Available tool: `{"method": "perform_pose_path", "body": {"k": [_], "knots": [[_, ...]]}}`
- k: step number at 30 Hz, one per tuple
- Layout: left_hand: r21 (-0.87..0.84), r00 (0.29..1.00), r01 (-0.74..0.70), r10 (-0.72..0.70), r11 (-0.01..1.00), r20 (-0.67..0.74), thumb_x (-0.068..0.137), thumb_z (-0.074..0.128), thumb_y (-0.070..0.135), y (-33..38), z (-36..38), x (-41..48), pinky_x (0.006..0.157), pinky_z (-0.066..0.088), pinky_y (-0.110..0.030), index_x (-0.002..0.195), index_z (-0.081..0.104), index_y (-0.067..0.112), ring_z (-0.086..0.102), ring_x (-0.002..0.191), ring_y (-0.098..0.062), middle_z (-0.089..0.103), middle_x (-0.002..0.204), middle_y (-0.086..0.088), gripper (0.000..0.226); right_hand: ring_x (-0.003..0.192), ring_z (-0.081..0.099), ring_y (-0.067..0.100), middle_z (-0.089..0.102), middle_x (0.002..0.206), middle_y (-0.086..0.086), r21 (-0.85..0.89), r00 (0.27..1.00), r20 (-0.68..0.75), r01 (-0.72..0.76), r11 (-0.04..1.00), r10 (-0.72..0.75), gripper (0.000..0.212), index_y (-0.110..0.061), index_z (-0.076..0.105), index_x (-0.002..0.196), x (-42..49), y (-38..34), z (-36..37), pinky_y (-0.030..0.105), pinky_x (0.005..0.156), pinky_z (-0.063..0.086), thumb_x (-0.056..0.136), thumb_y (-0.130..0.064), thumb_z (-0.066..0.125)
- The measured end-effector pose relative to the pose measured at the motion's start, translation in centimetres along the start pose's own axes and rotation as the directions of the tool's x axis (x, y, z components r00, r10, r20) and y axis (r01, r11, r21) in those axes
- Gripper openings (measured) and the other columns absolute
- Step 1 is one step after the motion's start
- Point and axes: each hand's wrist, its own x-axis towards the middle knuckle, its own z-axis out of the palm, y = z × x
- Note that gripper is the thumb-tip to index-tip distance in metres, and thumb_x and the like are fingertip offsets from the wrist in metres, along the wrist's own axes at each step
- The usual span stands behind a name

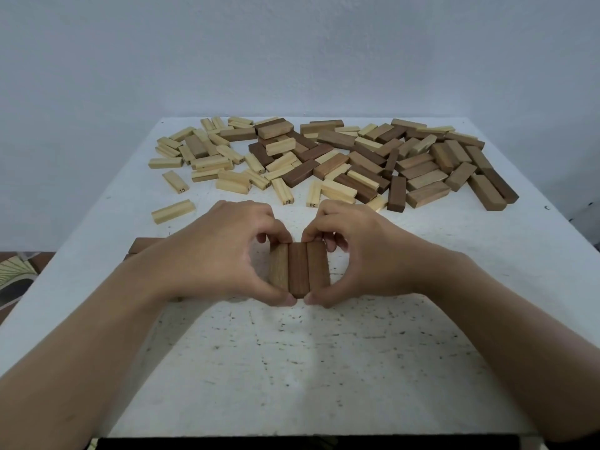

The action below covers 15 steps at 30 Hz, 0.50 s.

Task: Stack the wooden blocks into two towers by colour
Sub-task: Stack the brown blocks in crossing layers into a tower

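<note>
Far left, a dark brown wooden block [143,245] poked out from behind the left wrist, probably parked close for the next layer. Just beyond it a lone pale wooden block [173,211] lay apart from the rest.

The left hand [224,251] was curled round the left side of a row of three brown wooden blocks [298,271] lying flat, side by side, on the speckled white table [324,368]. Its thumb was at the near end and its fingertips at the far end. The right hand [363,254] mirrored it on the right side.

My read: both were squeezing the trio flush to square up a base for the brown tower. At the back, the loose heap of mixed blocks [324,164] sat unsorted, pale mostly left, brown mostly right.
</note>
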Motion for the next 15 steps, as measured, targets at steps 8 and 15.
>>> {"method": "perform_pose_path", "body": {"k": [8, 15], "knots": [[-0.024, 1.0, -0.02, 0.02, 1.0, -0.013, 0.049, 0.069, 0.083, -0.2, 0.3, 0.1, 0.077, 0.041, -0.027, 0.108, 0.065, 0.041, 0.05, 0.094, -0.002, 0.053, 0.096, 0.02, 0.072, 0.085, 0.044, 0.01, 0.05, 0.092, -0.005, -0.008, 1.0, -0.011, -0.007, 1.0, 0.007, 0.059, -0.022, 0.069, 0.105, -0.3, -0.3, 0.0, 0.015, 0.068, 0.037, 0.06, -0.053, 0.092], [-0.011, 0.998, -0.047, 0.046, 0.999, -0.052, 0.054, 0.087, 0.068, 0.6, -1.1, -0.6, 0.082, 0.047, -0.028, 0.109, 0.07, 0.035, 0.051, 0.096, -0.002, 0.056, 0.097, 0.016, 0.066, 0.087, 0.049, 0.013, 0.053, 0.094, -0.005, 0.01, 0.995, -0.08, 0.066, 0.998, -0.065, 0.054, -0.024, 0.072, 0.104, -0.6, -1.0, -0.3, 0.021, 0.069, 0.042, 0.061, -0.053, 0.089]]}}
